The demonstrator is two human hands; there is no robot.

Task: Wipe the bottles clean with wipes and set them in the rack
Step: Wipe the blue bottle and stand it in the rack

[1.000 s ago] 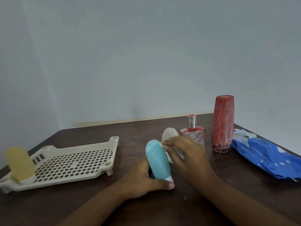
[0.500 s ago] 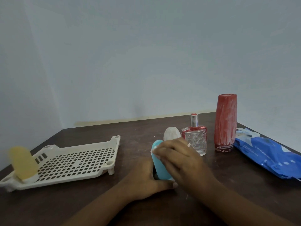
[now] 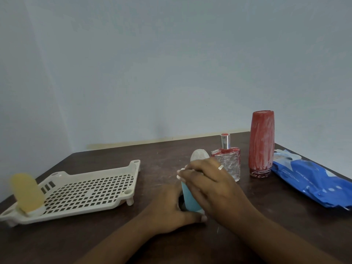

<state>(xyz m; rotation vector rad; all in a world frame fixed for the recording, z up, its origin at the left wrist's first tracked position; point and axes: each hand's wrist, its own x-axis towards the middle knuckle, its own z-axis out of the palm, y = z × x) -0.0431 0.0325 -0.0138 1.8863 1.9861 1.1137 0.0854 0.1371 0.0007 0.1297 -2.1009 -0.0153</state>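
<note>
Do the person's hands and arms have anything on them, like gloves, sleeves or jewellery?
No gloves, and no sleeves anywhere in view. The right hand wears a thin silver ring on one finger. The left hand shows no jewellery. The nails that show look pale.

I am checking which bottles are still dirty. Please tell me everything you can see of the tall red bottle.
The tall red bottle stands upright on the dark table, far right, between the clear perfume bottle and the blue wipes pack. It is a rounded cylinder, flat on top, with a glassy base. Whitish streaks cover its red surface. It stands free of the perfume bottle; whether the pack touches it I cannot tell.
</note>
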